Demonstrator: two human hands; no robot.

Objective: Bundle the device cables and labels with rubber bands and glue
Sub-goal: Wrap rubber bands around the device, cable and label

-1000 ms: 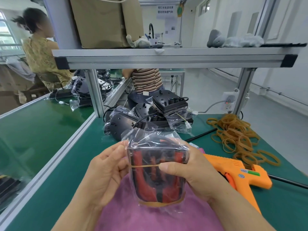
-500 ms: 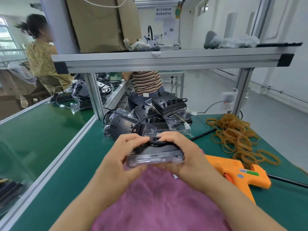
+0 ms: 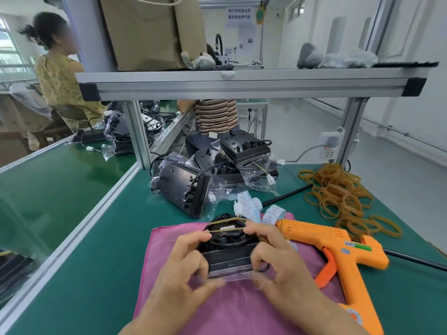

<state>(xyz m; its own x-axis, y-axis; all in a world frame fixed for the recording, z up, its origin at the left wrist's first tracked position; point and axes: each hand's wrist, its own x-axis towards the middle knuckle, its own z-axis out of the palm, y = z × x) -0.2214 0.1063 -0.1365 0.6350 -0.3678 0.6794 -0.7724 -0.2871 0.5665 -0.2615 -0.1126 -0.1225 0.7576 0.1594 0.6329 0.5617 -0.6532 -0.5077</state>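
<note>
A black device (image 3: 228,258) in a clear plastic bag lies on the pink cloth (image 3: 242,308), its coiled cable on top. My left hand (image 3: 186,264) grips its left side and my right hand (image 3: 273,259) grips its right side. A tan rubber band (image 3: 227,226) is stretched between the fingertips of both hands across the cable coil. An orange glue gun (image 3: 338,250) lies just right of my right hand. Small white labels (image 3: 251,206) sit just beyond the device.
A heap of loose rubber bands (image 3: 343,197) lies at the right. Several bagged black devices (image 3: 210,177) are piled behind the cloth. A metal shelf (image 3: 242,83) spans overhead on posts. Two people sit beyond the green bench (image 3: 96,250).
The device has been tipped from upright to flat on the cloth, and the rubber band is now stretched over its cable coil instead of across its bagged red face.
</note>
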